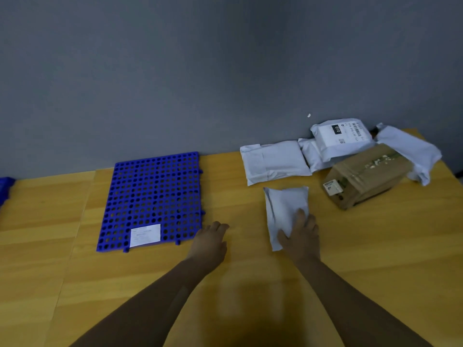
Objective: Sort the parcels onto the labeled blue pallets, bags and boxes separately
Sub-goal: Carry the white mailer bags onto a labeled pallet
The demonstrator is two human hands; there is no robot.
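Wooden tabletop (375, 259) against a grey wall (175, 71). Item: blue pallet (152, 196), perforated, lying flat at left, white label (145, 235) on its near edge. Item: small white bag (283, 209), flat at centre right, its near end under the right hand (302, 234), fingers spread and pressed on it. Left hand (211, 240): open, palm down, empty, just beside the pallet's near right corner. Far right: heap of white bags (275, 161), one bearing a printed shipping label (340, 134); cardboard box (365, 176) touching them.
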